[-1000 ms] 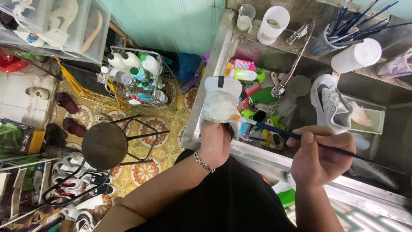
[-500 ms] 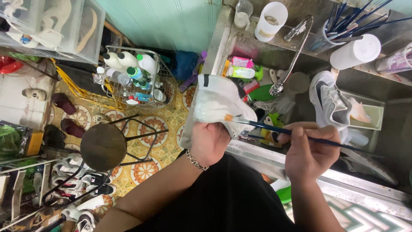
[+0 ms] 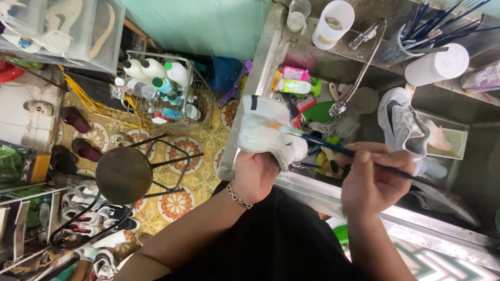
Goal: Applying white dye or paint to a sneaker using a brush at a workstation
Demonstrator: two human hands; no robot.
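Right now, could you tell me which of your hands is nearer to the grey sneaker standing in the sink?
The right. The right hand, holding a brush, is just beside the grey sneaker. The left hand grips a white shoe further away.

Left hand (image 3: pixel 255 174) gripping white sneaker (image 3: pixel 268 130) at steel sink (image 3: pixel 333 195) near edge. Right hand (image 3: pixel 372 179) pinching dark-handled brush (image 3: pixel 344 151), bristle tip touching sneaker's side. Second sneaker (image 3: pixel 403 125) inside sink, right of flexible faucet (image 3: pixel 359 67). Round stool (image 3: pixel 124 174) on patterned floor, left of sink.
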